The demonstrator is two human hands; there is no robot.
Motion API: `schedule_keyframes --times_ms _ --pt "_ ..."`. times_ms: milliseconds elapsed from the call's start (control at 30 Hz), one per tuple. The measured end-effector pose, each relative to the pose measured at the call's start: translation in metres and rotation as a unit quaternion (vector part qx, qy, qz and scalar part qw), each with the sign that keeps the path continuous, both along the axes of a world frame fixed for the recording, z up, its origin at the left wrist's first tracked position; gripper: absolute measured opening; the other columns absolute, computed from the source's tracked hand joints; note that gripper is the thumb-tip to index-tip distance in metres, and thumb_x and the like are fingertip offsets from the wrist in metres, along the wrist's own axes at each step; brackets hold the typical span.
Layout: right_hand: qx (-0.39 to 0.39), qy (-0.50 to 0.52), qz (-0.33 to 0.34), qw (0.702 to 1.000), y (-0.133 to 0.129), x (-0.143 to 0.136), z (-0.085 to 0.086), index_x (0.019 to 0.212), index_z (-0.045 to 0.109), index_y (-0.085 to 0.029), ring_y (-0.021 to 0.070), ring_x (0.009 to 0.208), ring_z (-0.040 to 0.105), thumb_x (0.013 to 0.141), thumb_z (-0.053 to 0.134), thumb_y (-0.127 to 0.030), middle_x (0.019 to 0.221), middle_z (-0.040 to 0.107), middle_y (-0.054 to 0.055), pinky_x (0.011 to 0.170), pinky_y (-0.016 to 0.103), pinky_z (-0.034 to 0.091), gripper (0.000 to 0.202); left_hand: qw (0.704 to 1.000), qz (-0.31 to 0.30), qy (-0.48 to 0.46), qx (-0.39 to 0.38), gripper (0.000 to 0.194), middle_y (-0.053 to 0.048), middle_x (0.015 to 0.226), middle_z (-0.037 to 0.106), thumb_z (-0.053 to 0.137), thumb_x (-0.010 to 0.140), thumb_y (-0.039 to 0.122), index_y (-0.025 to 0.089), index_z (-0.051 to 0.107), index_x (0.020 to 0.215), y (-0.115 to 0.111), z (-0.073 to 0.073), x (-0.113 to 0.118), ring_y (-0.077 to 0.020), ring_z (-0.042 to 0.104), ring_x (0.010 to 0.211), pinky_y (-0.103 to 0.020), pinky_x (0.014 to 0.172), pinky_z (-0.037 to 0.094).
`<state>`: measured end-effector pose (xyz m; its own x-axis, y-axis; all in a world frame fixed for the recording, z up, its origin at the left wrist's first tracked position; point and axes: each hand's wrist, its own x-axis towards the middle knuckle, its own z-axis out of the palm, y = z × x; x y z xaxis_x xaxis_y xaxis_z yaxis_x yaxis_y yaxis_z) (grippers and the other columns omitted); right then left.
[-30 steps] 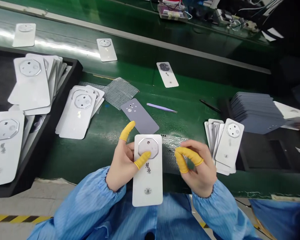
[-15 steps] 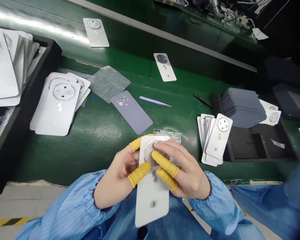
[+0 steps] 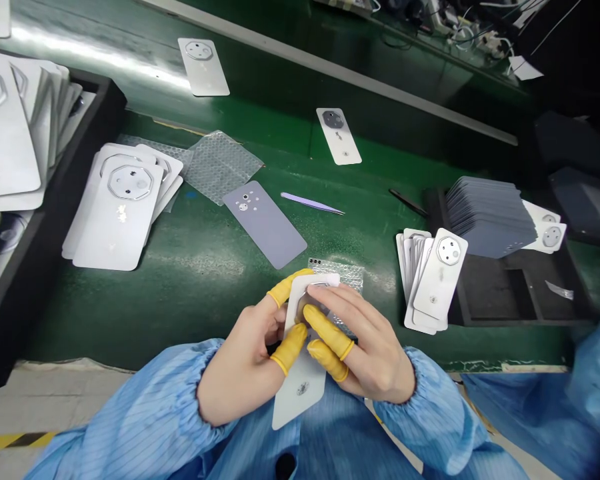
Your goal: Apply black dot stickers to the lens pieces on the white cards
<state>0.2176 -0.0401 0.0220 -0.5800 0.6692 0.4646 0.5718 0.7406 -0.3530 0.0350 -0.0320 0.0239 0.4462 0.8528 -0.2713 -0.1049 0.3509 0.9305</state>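
Observation:
A white phone back cover is tilted in front of my chest, its camera ring partly covered by my fingers. My left hand grips its left edge, with yellow finger cots on thumb and index finger. Across the camera area lies my right hand, its cot-covered fingers pressed on the cover's face; what they pinch, if anything, is hidden. Just beyond the hands, bubble wrap with a small strip of dark round parts rests on the bench. Farther off are a grey-purple back cover and purple tweezers.
White covers are stacked at left beside a black tray. At right, more white covers lean near a black box holding dark covers. Single covers lie at the back. A blue sleeve shows at far right.
The white cover in my hands has tilted and its lower end has risen. My left hand has shifted slightly right. The whole view has moved a little.

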Motion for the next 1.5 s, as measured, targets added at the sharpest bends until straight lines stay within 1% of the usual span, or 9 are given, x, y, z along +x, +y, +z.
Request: schedule_keyframes --times_ms 267,467,600,700,800,933,1167,1367,1500 --pt "0.006 0.001 -0.02 1.0 -0.008 -0.002 0.0 0.108 0.061 -0.006 0.0319 0.124 0.052 0.093 0.047 -0.02 0.124 0.06 0.026 0.092 0.053 0.055 0.025 0.999 0.0 -0.004 0.032 0.051 -0.003 0.089 0.073 0.061 0.08 0.013 0.025 0.054 0.129 -0.004 0.003 0.0 -0.0178 0.069 0.07 -0.026 0.061 0.057" --pt "-0.011 0.009 -0.032 0.999 -0.018 -0.012 -0.017 0.124 0.05 0.002 0.0369 0.134 0.041 0.092 0.046 -0.017 0.136 0.048 0.031 0.097 0.055 0.053 0.038 0.999 0.018 0.016 0.024 0.056 -0.003 0.086 0.071 0.06 0.081 0.013 0.024 0.047 0.134 -0.007 -0.003 0.001 -0.0164 0.066 0.067 -0.025 0.058 0.056" --pt "-0.046 0.052 -0.01 0.998 -0.013 -0.011 -0.026 0.134 0.043 -0.001 0.035 0.137 0.037 0.093 0.042 -0.019 0.145 0.038 0.027 0.101 0.056 0.049 0.045 0.999 0.024 -0.011 -0.02 0.06 -0.005 0.092 0.072 0.063 0.082 0.017 0.024 0.042 0.138 -0.003 -0.005 0.003 -0.0184 0.07 0.078 -0.024 0.064 0.057" --pt "-0.087 0.141 -0.017 0.986 -0.01 -0.007 -0.024 0.135 0.047 -0.008 0.032 0.133 0.044 0.094 0.041 -0.018 0.143 0.044 0.021 0.103 0.057 0.047 0.043 0.997 0.024 -0.054 -0.046 0.057 -0.005 0.092 0.073 0.064 0.084 0.02 0.023 0.043 0.137 0.001 -0.005 0.002 -0.0177 0.07 0.078 -0.022 0.063 0.056" --pt "-0.167 0.274 -0.055 0.945 -0.009 -0.005 -0.02 0.128 0.057 -0.018 0.0273 0.124 0.055 0.097 0.039 -0.021 0.13 0.059 0.012 0.102 0.054 0.049 0.036 0.992 0.022 -0.091 -0.079 0.051 -0.005 0.086 0.073 0.063 0.086 0.023 0.022 0.045 0.133 0.005 -0.005 0.001 -0.019 0.071 0.077 -0.023 0.063 0.057" --pt "-0.245 0.439 -0.164 0.849 -0.012 -0.012 -0.021 0.132 0.053 -0.027 0.0232 0.128 0.052 0.093 0.054 -0.023 0.14 0.052 0.005 0.108 0.047 0.046 0.039 0.983 0.05 -0.138 -0.11 0.049 -0.003 0.078 0.074 0.067 0.084 0.022 0.023 0.049 0.13 0.007 -0.011 0.0 -0.0176 0.071 0.065 -0.025 0.059 0.058" --pt "-0.459 0.542 -0.124 0.693 -0.014 -0.028 -0.028 0.139 0.037 -0.032 0.0174 0.089 0.073 0.087 0.063 -0.025 0.104 0.074 0.001 0.072 0.033 0.065 0.058 0.985 0.14 -0.072 -0.076 0.018 -0.002 0.067 0.074 0.072 0.079 0.026 0.017 0.072 0.096 0.006 -0.014 0.01 -0.0122 0.066 0.051 -0.018 0.047 0.054" --pt "-0.458 0.557 -0.19 0.667 -0.013 -0.044 -0.04 0.119 0.05 -0.024 0.0173 0.08 0.074 0.078 0.073 -0.032 0.094 0.075 0.003 0.067 0.028 0.063 0.048 0.984 0.176 0.025 0.005 0.023 -0.004 0.069 0.075 0.075 0.075 0.03 0.015 0.071 0.091 0.001 -0.026 0.02 -0.0157 0.069 0.056 -0.019 0.049 0.055" --pt "-0.457 0.549 -0.19 0.674 -0.003 -0.024 -0.052 0.115 0.051 -0.023 0.0175 0.072 0.073 0.071 0.078 -0.036 0.086 0.075 0.002 0.063 0.029 0.062 0.054 0.991 0.068 0.095 0.057 0.041 -0.011 0.107 0.074 0.067 0.08 0.032 0.019 0.06 0.119 0.003 -0.035 0.013 -0.027 0.071 0.094 -0.035 0.079 0.06"
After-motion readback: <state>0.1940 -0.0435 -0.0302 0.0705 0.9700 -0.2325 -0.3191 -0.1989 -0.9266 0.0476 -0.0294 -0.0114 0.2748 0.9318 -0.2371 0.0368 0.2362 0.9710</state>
